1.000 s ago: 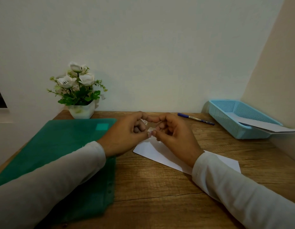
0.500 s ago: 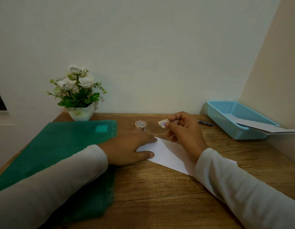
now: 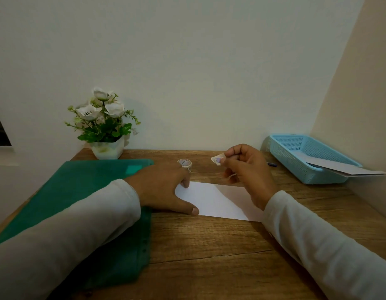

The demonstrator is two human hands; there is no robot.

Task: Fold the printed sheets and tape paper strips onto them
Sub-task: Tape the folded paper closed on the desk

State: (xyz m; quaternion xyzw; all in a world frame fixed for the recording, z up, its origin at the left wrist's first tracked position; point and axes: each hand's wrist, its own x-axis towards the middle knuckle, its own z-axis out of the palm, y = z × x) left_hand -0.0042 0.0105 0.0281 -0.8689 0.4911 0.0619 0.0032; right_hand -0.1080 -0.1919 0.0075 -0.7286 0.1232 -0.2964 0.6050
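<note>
The left hand (image 3: 164,191) lies flat with straight fingers on the smooth white folded sheet (image 3: 218,202) in the middle of the wooden worktop (image 3: 209,256). The right hand (image 3: 248,172) pinches a small piece of tape (image 3: 217,159); a round tape roll (image 3: 184,164) stands near the back edge.

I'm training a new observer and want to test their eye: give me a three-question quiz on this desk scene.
1. True or false: the left hand touches the white sheet.
2. The right hand pinches: A pen, B tape piece, C flower.
3. Fill in: loose paper sticks out of the blue ____.
Key: 1 true; 2 B; 3 basket.
</note>
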